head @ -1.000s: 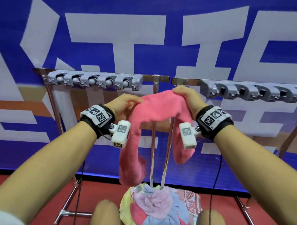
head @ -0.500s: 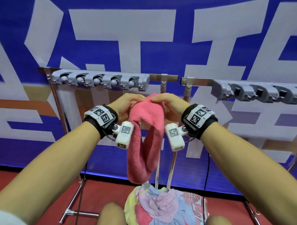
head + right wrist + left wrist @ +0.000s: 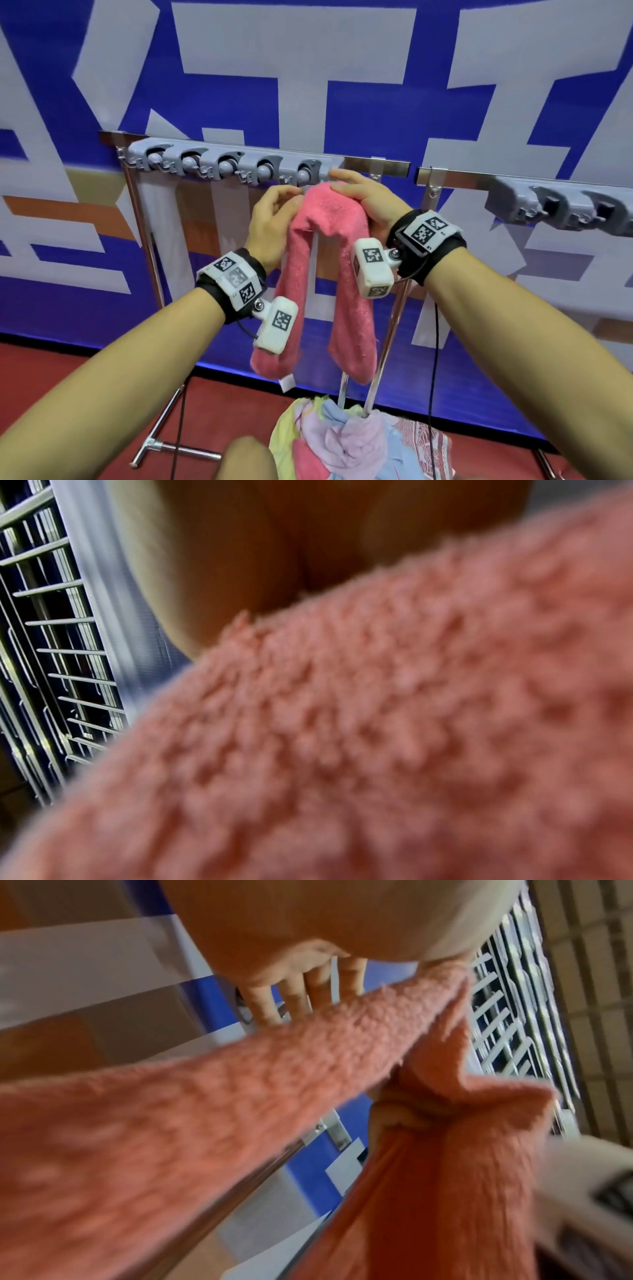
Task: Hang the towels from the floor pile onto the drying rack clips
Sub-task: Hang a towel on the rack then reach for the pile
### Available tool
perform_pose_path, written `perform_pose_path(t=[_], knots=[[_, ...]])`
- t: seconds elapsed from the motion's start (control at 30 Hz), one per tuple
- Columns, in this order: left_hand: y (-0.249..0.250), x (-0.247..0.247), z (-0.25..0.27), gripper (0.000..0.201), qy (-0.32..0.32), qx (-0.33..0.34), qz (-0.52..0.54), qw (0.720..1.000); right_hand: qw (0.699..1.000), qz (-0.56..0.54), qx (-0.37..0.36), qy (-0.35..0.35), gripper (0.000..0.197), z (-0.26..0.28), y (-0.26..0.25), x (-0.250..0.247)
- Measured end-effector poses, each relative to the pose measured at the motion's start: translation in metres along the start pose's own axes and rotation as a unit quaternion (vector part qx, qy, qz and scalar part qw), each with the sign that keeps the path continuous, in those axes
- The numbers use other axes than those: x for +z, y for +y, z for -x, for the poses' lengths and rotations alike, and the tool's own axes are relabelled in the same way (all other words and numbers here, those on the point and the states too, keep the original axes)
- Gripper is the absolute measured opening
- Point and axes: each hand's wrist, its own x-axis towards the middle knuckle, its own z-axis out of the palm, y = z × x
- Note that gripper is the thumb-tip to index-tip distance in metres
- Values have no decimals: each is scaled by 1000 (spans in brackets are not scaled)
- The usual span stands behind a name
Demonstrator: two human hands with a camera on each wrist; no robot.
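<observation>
Towel, fluffy pink, hangs in two tails from clutching right hand; left hand grip unclear.

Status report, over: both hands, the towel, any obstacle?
Right hand grips pink towel. Left hand beside it, fingers loose. Towel just under end clip, unclipped. Nothing blocking.

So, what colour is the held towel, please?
The towel is pink, clearest in the head view.

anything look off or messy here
Nothing damaged. The only mess is the towel pile, crumpled on the floor around the rack's two poles. The pink towel is bunched and doubled over in the grip of the right hand, just below the clip strip, not yet clipped.
</observation>
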Motion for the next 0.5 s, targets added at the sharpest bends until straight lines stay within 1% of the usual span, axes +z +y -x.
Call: perform_pose_path(t=[0.07,0.1,0.17,0.2,0.3,0.37,0.43,0.5], knots=[[-6,-5,6,61,-66,39,-34,996,1000,-3,1,7,41,-6,-1,1],[-8,-5,8,72,-92,49,-57,993,1000,-2,4,9,40,-8,-1,3],[-16,-4,8,90,-109,59,-104,987,1000,-1,6,13,38,-13,-2,5],[-19,-3,7,92,-103,64,-135,983,1000,-4,6,15,38,-16,-2,6],[-24,1,4,88,-64,63,-204,975,1000,-14,9,12,34,-23,-6,9],[-25,4,-2,85,-26,47,-203,978,1000,1,8,5,30,-26,-11,11],[-21,9,-11,78,17,33,-182,983,999,35,-9,8,38,-32,-16,11],[-17,15,-22,73,50,41,-167,984,998,50,-28,26,46,-40,-22,9]])
